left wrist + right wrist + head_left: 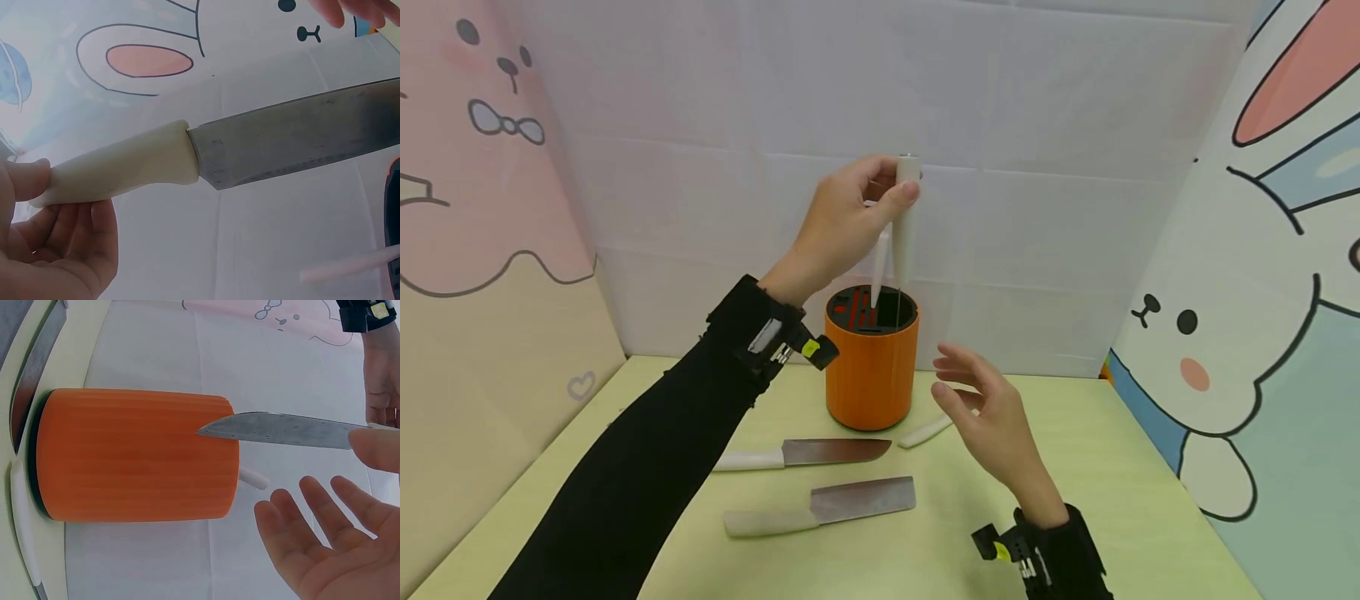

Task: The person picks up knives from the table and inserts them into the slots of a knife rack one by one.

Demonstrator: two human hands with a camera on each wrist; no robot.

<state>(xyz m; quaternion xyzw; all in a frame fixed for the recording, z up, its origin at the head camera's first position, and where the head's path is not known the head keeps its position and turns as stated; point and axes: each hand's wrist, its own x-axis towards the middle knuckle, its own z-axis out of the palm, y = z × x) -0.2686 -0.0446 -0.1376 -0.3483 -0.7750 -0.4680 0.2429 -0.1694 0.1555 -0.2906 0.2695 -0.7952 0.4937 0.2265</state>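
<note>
My left hand (850, 217) pinches the end of the white handle of a kitchen knife (294, 134), its blade pointing down. Below it stands an orange round knife block (871, 379) with a black slotted top. In the right wrist view the blade tip overlaps the block's upper side wall, in front of it. Another white handle (880, 262) sticks up out of the block's top. My right hand (992, 425), empty with fingers loosely spread, hovers right of the block. Its fingers (325, 515) are apart from the blade in the right wrist view.
A chef's knife (835, 451) and a cleaver (863, 493) lie on the pale green table (820, 567) before the block. A white-handled knife (925, 432) lies right of it, partly hidden by my right hand. A white cloth wall (1037, 250) stands behind.
</note>
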